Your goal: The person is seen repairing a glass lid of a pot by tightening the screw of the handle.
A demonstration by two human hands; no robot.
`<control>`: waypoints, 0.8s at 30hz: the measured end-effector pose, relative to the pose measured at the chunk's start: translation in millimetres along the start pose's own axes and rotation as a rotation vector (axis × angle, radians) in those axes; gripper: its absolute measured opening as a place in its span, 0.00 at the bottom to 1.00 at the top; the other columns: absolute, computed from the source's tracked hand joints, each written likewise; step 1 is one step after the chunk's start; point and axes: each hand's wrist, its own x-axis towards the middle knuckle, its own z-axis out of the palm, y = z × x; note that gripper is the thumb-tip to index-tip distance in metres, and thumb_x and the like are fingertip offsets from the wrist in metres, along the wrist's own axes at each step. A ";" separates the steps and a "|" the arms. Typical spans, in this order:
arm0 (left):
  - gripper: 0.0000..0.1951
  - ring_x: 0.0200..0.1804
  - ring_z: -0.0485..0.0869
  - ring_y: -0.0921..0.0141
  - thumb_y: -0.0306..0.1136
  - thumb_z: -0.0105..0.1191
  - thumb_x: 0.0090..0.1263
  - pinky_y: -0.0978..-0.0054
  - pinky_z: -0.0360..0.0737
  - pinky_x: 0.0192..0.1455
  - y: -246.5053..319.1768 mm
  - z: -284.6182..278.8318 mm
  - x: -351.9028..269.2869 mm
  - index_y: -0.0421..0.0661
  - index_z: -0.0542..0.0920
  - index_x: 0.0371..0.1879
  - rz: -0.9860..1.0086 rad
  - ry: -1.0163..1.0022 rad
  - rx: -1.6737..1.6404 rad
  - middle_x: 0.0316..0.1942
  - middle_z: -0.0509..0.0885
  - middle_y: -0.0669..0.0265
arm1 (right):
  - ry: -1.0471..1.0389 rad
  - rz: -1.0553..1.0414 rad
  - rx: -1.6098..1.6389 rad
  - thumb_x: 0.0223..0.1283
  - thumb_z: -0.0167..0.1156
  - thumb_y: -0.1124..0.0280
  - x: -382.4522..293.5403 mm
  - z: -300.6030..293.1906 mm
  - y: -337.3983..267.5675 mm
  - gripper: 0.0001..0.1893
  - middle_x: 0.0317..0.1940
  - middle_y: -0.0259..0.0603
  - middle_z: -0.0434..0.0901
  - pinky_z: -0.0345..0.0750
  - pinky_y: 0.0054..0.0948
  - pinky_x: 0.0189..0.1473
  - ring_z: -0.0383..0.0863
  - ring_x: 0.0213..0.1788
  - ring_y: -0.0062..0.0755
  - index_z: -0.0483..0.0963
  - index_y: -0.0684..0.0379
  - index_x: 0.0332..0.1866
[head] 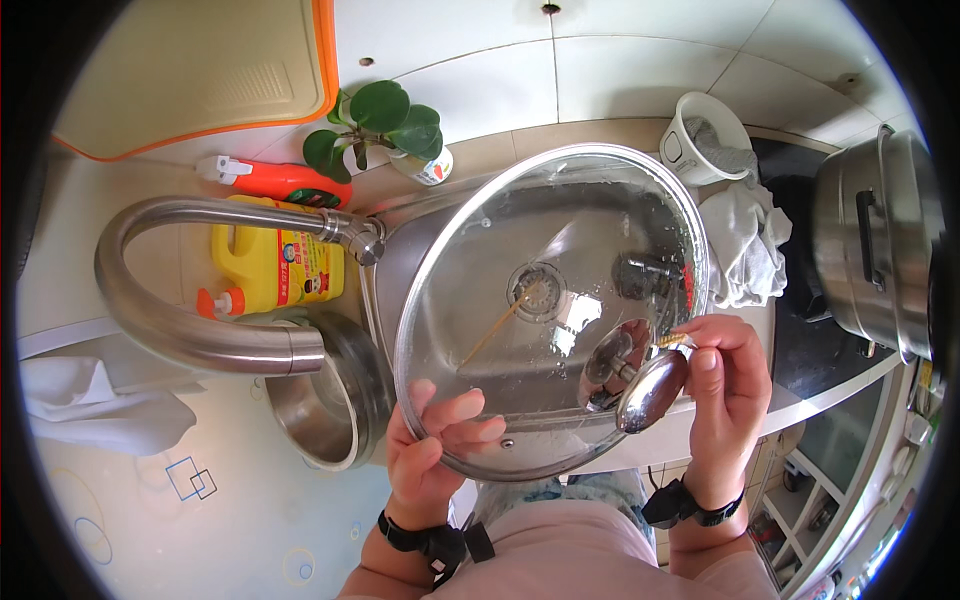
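A large round glass pot lid (pixel 480 300) with a metal rim is held tilted over the stainless steel sink (pixel 401 262). My left hand (pixel 442 442) grips the rim at its lower left, thumb and fingers on either side. On the lid's lower right is a shiny metal knob (pixel 652 394). Beside it my right hand (pixel 724 390) pinches a small yellowish, ridged item (pixel 673 340) between thumb and fingers; its exact kind is unclear. Through the glass I see the sink drain (pixel 536 291), a thin stick (pixel 495 330) and a dark object whose kind I cannot tell.
A curved metal faucet (pixel 202 360) reaches in from the left, above a metal pot (pixel 322 420). Behind it lie a yellow detergent jug (pixel 307 266), a red bottle (pixel 285 180) and a potted plant (pixel 382 112). A white tub (pixel 686 150), grey cloth (pixel 742 240) and large steel pot (pixel 855 232) stand right.
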 end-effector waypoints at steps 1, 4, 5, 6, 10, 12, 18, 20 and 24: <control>0.29 0.56 0.76 0.42 0.25 0.41 0.67 0.47 0.78 0.54 0.4 0.0 -0.3 0.45 0.54 0.69 0.010 -0.019 -0.008 0.60 0.70 0.40 | 0.001 -0.006 0.001 0.67 0.53 0.72 -2.5 -1.1 -1.9 0.06 0.39 0.36 0.77 0.67 0.13 0.33 0.69 0.30 0.15 0.72 0.63 0.42; 0.29 0.56 0.75 0.42 0.25 0.41 0.67 0.46 0.77 0.55 2.0 3.4 -0.8 0.45 0.54 0.69 0.039 -0.035 -0.017 0.60 0.70 0.40 | 0.013 0.076 0.038 0.68 0.53 0.69 -6.3 -1.4 -8.2 0.08 0.36 0.33 0.79 0.65 0.12 0.30 0.65 0.26 0.10 0.72 0.63 0.42; 0.29 0.56 0.75 0.42 0.25 0.41 0.67 0.46 0.77 0.55 2.7 3.9 -1.2 0.45 0.54 0.69 0.041 -0.040 -0.016 0.60 0.70 0.40 | 0.014 0.071 0.038 0.68 0.53 0.69 -6.9 -1.6 -9.0 0.08 0.36 0.33 0.79 0.65 0.12 0.30 0.65 0.26 0.10 0.72 0.63 0.42; 0.29 0.56 0.75 0.41 0.25 0.41 0.67 0.45 0.77 0.55 3.4 3.5 -2.5 0.45 0.54 0.69 0.044 -0.035 -0.027 0.60 0.70 0.40 | 0.004 0.078 0.037 0.68 0.53 0.69 -8.5 -1.5 -8.7 0.08 0.37 0.33 0.79 0.65 0.12 0.30 0.65 0.26 0.10 0.72 0.63 0.42; 0.29 0.55 0.76 0.41 0.25 0.41 0.67 0.44 0.77 0.54 3.5 3.0 -4.7 0.46 0.54 0.69 0.054 -0.036 -0.064 0.60 0.70 0.40 | -0.030 0.065 0.060 0.68 0.53 0.70 -11.2 -2.5 -10.4 0.08 0.37 0.34 0.79 0.67 0.14 0.32 0.67 0.28 0.12 0.72 0.63 0.43; 0.29 0.55 0.76 0.41 0.25 0.41 0.67 0.44 0.77 0.53 3.7 3.9 -4.2 0.46 0.54 0.69 0.060 -0.042 -0.086 0.60 0.70 0.40 | -0.035 0.059 0.073 0.68 0.53 0.70 -12.4 -2.7 -11.9 0.07 0.37 0.35 0.79 0.68 0.15 0.34 0.69 0.30 0.14 0.72 0.64 0.43; 0.29 0.55 0.76 0.41 0.27 0.40 0.68 0.45 0.78 0.51 5.3 5.2 -3.8 0.48 0.53 0.69 0.070 -0.041 -0.152 0.61 0.69 0.42 | -0.088 0.067 0.148 0.68 0.52 0.73 -12.3 -1.6 -21.7 0.06 0.40 0.38 0.78 0.72 0.19 0.43 0.75 0.38 0.20 0.71 0.65 0.44; 0.28 0.55 0.76 0.42 0.27 0.40 0.68 0.46 0.78 0.51 5.3 5.5 -5.0 0.48 0.54 0.69 0.078 -0.037 -0.162 0.62 0.69 0.43 | -0.101 0.061 0.147 0.68 0.52 0.74 -14.1 -2.4 -22.7 0.06 0.40 0.39 0.78 0.73 0.21 0.46 0.76 0.41 0.22 0.71 0.66 0.44; 0.29 0.52 0.78 0.48 0.29 0.40 0.69 0.56 0.80 0.48 8.0 5.0 -7.9 0.54 0.54 0.70 0.045 0.015 -0.113 0.61 0.68 0.52 | -0.120 0.044 0.159 0.68 0.51 0.75 -12.2 -1.9 -27.6 0.07 0.39 0.38 0.77 0.73 0.21 0.47 0.76 0.42 0.22 0.71 0.66 0.45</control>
